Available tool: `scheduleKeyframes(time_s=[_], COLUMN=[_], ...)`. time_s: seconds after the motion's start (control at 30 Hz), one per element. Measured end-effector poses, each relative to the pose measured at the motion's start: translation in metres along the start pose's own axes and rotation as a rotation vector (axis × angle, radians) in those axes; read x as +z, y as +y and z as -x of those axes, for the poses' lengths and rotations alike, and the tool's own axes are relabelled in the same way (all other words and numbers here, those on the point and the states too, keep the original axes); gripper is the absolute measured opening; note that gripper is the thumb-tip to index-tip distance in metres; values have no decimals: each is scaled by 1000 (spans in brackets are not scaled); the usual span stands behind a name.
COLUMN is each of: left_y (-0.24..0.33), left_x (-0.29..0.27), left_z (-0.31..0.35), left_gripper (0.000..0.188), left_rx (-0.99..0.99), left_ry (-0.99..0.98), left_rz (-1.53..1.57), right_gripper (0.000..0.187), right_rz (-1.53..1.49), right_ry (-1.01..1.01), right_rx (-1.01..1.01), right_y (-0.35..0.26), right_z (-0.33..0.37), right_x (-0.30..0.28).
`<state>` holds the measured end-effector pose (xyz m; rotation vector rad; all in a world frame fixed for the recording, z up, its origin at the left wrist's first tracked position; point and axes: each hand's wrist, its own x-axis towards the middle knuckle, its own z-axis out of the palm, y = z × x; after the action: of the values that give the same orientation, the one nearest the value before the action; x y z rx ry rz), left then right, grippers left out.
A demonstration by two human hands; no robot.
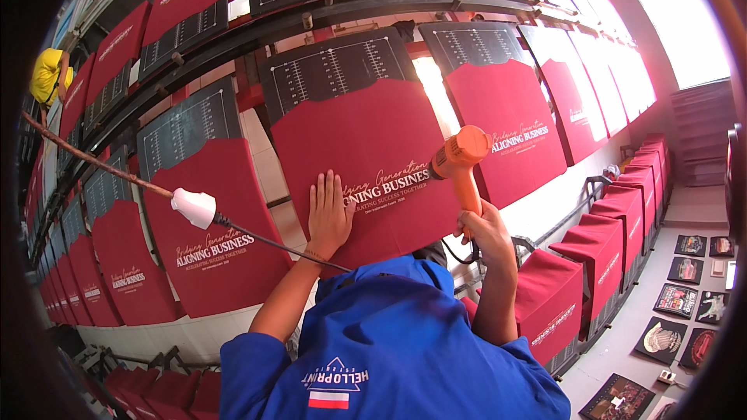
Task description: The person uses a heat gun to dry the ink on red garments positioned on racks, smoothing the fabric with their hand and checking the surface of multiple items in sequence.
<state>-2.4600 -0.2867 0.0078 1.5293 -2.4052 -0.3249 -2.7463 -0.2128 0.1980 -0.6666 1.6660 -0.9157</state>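
In front of me a red shirt (350, 136) with white printed lettering is stretched over a black platen (331, 66) marked with white scales. My left hand (328, 214) lies on the cloth with its fingers straight, covering the left edge of the print. My right hand (489, 233) is wrapped round the handle of an orange heat gun (465, 159). The gun's dark nozzle points left, close over the right end of the lettering. A white socket connector (193, 208) joins a brown cord to a black cable, which passes over my left forearm.
Several more printed red shirts (210, 225) lie on platens to both sides and in a far row. Black metal rails (272, 33) run between rows. Red-covered boards (599, 253) hang at the lower right, beside sample prints (657, 338). A person in yellow (50, 76) stands far left.
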Motion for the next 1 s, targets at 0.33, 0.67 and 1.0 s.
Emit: scheduleKeyframes(time_s=[0.33,0.67,1.0], left_y=[-22,11,18], left_x=[16,-2,0], left_z=[-86,7,64], left_gripper=[67,69,70], left_rx=[-62,6,-65], left_ry=[84,-55,-82], left_rz=[-81,25,94], right_gripper=[17,18,21], right_rz=[59,59,55], right_ry=[-29,-79,-217], right_rx=[-3,34,81], right_y=[5,-3,3], right_z=[7,17,30], right_x=[12,27,17])
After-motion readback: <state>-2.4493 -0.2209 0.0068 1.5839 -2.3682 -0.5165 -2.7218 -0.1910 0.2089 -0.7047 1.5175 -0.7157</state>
